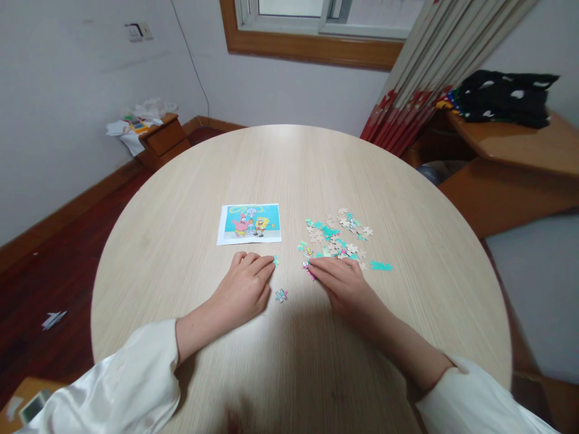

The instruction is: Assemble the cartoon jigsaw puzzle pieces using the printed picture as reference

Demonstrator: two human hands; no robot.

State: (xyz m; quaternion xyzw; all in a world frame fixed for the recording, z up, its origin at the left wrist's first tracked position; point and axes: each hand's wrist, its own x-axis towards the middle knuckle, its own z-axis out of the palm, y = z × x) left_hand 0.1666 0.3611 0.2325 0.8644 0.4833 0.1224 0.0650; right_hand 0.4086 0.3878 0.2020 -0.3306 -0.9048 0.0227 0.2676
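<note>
Item, the largest: one round, pale wood-grain table (289, 169), filling the middle and bottom of the frame. Next, a spread of loose puzzle pieces (329, 231), right of centre, some teal side up, others bare-backed, several overlapping; we count this as the bulk of what is left. One printed sheet (251, 224), left of centre, bearing three cartoon figures on teal, laid flat. Two hands: the left hand (246, 283), just left of centre, fingers together and curved, tips touching a small teal piece (277, 261); the right hand (346, 283), right of centre, fingers drawn together and nearly straight, tips on a pink piece (310, 270) at the near edge of the spread. Whether either hand grips or merely presses, we cannot tell. One teal strip (380, 266), at the spread's right end, perhaps more than one piece. Last, one small teal-and-pink bit (281, 295), below centre, lying apart between the hands; joined or single, we cannot tell. Done, by our judgement: very little, with no sizeable joined section visible and most pieces yet unsorted.
</note>
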